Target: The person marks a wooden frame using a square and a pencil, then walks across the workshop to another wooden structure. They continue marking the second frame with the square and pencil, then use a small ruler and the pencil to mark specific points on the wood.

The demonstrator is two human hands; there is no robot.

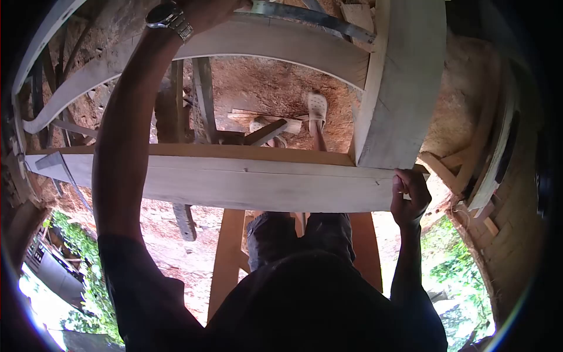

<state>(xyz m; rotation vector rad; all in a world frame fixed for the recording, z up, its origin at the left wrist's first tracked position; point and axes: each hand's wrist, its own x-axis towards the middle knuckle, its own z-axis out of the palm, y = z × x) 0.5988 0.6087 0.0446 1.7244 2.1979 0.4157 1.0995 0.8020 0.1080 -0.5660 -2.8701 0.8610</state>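
Note:
My left arm stretches across a pale wooden frame, with a metal watch (166,16) on the wrist. My left hand (205,13) is at the top edge of the view, near the end of a grey bar (311,17); its fingers are mostly hidden. Closed at the near right corner, my right hand (410,196) grips the end of the front wooden beam (270,188). A wide wooden board (404,88) joins the beam there. Beyond it runs a curved wooden rail (275,44). A carpenter's square (61,170) rests against the beam's left end.
Below the frame are my feet in light clogs (317,107), beside wood offcuts (267,132) on reddish ground. Wooden supports (226,258) stand by my legs. More timber (495,164) leans at the right. Green plants (79,258) show at the lower left.

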